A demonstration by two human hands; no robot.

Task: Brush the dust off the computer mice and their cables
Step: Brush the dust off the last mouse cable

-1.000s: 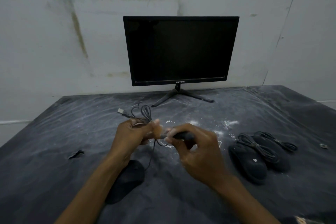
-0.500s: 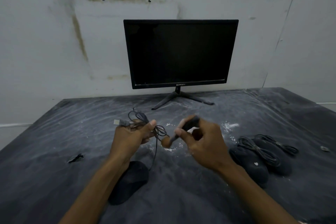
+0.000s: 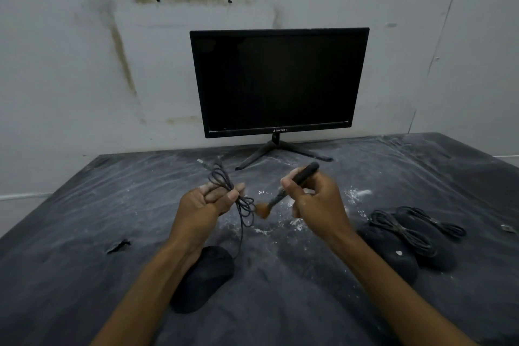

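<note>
The left hand (image 3: 207, 202) grips the bundled cable (image 3: 233, 194) aloft, so its loops hang free; beside them the right hand (image 3: 317, 196) pinches the brush (image 3: 283, 191), bristles touching. Below the left wrist rests its mouse (image 3: 202, 278).

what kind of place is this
Probably a bare workroom or computer repair corner: a dark monitor stands on a dusty table against a stained wall, with wired mice lying there.

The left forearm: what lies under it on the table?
A black mouse lies under the left forearm. Its cable rises to the left hand. The forearm hides the mouse's left edge.
</note>
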